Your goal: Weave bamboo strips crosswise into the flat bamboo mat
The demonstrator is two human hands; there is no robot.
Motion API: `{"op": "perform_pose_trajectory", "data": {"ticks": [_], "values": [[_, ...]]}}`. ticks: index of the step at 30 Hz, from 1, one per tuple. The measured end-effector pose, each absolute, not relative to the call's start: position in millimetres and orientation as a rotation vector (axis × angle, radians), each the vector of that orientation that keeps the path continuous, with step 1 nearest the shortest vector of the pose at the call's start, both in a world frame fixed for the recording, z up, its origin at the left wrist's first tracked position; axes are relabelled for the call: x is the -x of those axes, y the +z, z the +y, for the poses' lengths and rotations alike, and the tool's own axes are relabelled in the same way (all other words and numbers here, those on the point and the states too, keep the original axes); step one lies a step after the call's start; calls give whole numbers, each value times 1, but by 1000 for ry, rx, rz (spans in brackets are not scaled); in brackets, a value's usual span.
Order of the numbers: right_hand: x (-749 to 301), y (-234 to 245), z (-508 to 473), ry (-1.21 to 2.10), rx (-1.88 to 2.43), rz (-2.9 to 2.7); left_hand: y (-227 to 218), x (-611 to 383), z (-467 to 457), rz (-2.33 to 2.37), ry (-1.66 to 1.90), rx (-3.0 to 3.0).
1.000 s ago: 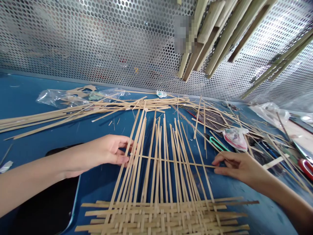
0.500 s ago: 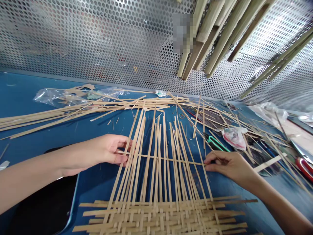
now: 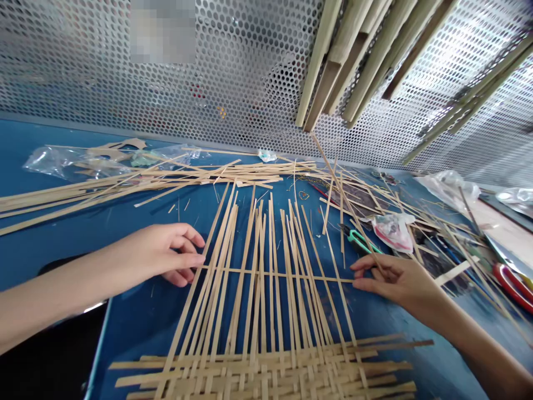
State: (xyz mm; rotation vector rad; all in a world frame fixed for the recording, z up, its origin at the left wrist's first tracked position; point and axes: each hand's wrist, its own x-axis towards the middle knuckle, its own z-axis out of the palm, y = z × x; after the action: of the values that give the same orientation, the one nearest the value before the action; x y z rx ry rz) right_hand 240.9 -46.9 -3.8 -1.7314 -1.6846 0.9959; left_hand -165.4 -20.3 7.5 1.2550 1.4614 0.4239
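A woven bamboo mat lies at the bottom, with long upright strips fanning away from it. Across them runs a thin cross strip. My left hand is at its left end, fingers curved and apart, thumb beside the outermost upright strip. At the other end, my right hand has its fingertips closed at the strip's tip. A long slanting strip also passes into the right hand; how it is gripped there is partly hidden.
Loose bamboo strips and plastic bags lie along the back. On the right are a green-handled tool, a small bag and a red handle. A dark phone-like slab lies under my left forearm. Behind stands a perforated metal panel.
My left hand has moved left, off the upright strips, and its fingers have loosened around the cross strip's end. My right hand stays at the other end. The view has shifted slightly.
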Motion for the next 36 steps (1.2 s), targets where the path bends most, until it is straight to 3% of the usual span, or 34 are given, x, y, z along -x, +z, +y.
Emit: {"op": "perform_pose_trajectory", "data": {"ticks": [4,7,19,36], "values": [[-241,-6,-48,969,1811,-1741,7,163,-29,1753,474,-1870],[-243,-8,-48,973,1818,-1790,6,152,-48,1554,618,-2347],[-239,-2,-50,985,1811,-1771,-6,129,-87,1423,531,-2346],[-236,0,-54,964,1856,-1725,-9,124,-88,1310,678,-2602]]}}
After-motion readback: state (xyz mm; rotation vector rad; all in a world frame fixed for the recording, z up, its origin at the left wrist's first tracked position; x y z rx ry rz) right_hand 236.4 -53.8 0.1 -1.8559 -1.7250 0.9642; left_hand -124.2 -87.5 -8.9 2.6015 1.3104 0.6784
